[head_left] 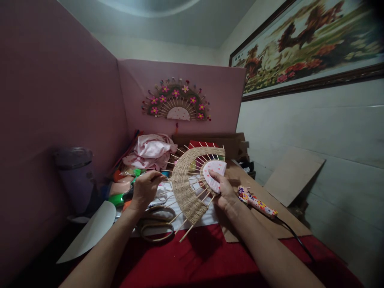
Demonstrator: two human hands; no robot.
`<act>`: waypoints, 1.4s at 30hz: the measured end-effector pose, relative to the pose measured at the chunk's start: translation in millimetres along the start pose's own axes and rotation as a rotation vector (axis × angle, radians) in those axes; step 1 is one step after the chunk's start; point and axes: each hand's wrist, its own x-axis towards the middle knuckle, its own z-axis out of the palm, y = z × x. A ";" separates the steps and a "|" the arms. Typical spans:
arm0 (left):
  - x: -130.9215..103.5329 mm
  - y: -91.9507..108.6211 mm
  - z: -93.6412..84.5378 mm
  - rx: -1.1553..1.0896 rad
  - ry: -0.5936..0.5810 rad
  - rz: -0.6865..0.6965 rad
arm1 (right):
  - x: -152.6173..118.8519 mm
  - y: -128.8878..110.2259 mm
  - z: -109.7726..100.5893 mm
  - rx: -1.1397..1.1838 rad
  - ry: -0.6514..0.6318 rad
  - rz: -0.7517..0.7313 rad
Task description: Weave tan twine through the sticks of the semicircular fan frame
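Observation:
A half-round woven fan [186,188] of tan cord and thin wooden sticks is held up over the table, tilted with its stick ends fanning out to the left. My right hand [226,196] is closed on its white, pink-dotted half-disc base [215,176], thumb on the front. Near the outer stick tips, my left hand [147,189] pinches with thumb and forefinger; what lies between them, a stick tip or something thin, is too small to make out. Scissors [157,232] with large loop handles lie below the left hand.
A flower-patterned glue gun [258,203] with a black cord rests on cardboard [234,228] at right. Bunched pink-white cloth [153,150] and coloured craft supplies [117,199] lie at left. A finished flowered fan [177,98] hangs on the pink panel. Red cloth [186,260] covers the table front.

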 end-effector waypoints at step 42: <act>8.2 -3.0 -18.0 0.279 0.057 0.014 | 5.3 -0.5 -7.2 -0.162 -0.179 0.224</act>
